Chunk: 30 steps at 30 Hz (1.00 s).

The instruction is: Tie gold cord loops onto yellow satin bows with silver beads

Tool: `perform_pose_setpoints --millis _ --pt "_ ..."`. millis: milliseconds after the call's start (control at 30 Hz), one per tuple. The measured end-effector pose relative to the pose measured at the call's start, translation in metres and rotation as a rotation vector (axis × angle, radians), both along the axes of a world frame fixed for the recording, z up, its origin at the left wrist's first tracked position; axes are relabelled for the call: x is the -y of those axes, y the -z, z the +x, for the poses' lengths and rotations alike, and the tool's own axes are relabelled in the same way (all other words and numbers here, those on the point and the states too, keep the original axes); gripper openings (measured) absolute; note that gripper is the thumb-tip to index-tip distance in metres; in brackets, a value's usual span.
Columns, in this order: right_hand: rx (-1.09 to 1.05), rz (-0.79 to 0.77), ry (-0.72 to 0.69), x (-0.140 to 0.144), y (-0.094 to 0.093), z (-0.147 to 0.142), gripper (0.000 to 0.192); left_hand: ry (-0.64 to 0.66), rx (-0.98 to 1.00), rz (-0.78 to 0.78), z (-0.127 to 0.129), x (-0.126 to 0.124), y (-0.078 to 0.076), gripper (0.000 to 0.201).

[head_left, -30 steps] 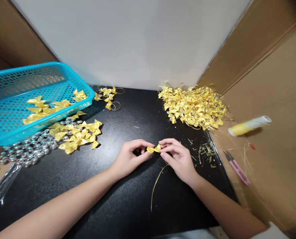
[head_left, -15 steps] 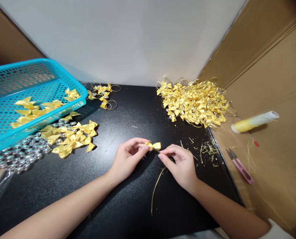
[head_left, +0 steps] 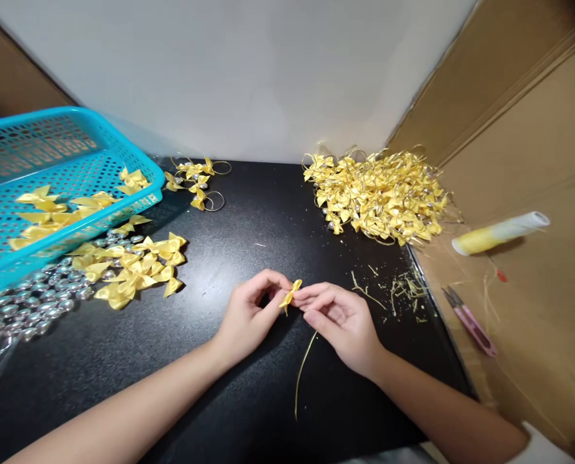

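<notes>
You pinch one small yellow ribbon bow between both hands.

Your left hand and right hand meet fingertip to fingertip, clamped on the bow just above the black table; a gold cord trails below your right hand.

Bare black tabletop ahead of hands; loose bows left, bow heap right.

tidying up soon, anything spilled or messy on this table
Yes: gold thread trimmings lie scattered on the black table near its right edge, and silver beads sit loose beside the blue basket.
</notes>
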State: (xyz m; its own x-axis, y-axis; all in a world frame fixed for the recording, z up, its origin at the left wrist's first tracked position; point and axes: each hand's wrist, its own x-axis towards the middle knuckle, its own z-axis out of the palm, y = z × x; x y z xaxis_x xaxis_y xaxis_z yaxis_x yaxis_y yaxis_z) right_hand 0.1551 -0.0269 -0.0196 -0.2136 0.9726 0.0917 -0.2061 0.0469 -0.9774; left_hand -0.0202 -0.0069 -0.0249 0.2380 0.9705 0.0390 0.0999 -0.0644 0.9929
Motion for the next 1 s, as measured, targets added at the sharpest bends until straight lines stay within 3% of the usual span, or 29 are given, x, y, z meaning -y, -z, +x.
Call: perform_pose_setpoints --millis 167,333,433,600,1000 --pt "-0.018 0.012 0.019 -0.001 0.001 0.0 0.008 0.105 0.049 0.015 -0.003 -0.003 -0.002 0.015" --pt "0.151 0.142 0.049 -0.003 -0.001 0.004 0.017 -0.034 0.004 0.008 -0.002 -0.006 -0.002 0.013" --pt "0.298 0.211 0.078 -0.004 -0.002 0.006 0.023 -0.036 0.022 -0.069 0.001 -0.004 -0.002 0.011" --pt "0.356 0.133 0.074 -0.005 -0.002 0.005 0.026 -0.06 0.124 -0.227 0.006 0.0 -0.003 0.007" --pt "0.343 0.034 0.046 -0.005 -0.001 0.0 0.025 -0.081 0.105 -0.219 0.009 0.004 -0.004 0.009"
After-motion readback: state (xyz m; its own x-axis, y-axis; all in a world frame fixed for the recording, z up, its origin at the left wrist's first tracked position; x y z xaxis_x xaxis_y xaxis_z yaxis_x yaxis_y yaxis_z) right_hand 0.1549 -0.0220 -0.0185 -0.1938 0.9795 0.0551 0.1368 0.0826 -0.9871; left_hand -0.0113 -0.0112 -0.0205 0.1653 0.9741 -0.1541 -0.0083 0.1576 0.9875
